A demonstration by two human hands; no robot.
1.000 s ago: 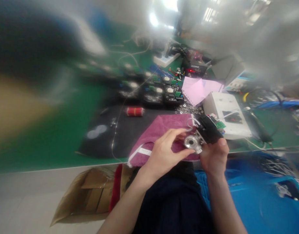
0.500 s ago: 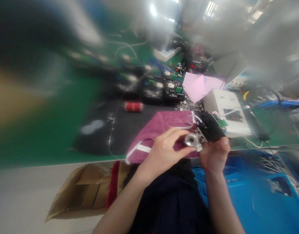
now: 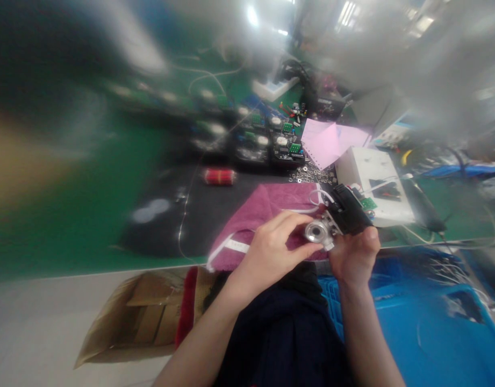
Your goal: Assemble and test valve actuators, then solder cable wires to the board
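My right hand (image 3: 355, 257) grips a small black motor unit (image 3: 348, 216) with a silver round fitting (image 3: 316, 232) at its end and thin white wires trailing from it. My left hand (image 3: 271, 252) is closed around the silver fitting, thumb under it and fingers curled over the top. Both hands hover just above a pink towel (image 3: 267, 209) at the near edge of the green table (image 3: 90, 215).
A black mat (image 3: 207, 209) with a red spool (image 3: 219, 176) lies left of the towel. Behind are circuit boards (image 3: 285, 148), pink paper (image 3: 328, 142), scattered washers and a white box (image 3: 372, 183). A blue crate (image 3: 432, 322) and a cardboard box (image 3: 138, 317) sit below the table edge.
The view has shifted slightly; both hands stay on the motor unit, with the left fingers settling a little closer around the silver fitting.
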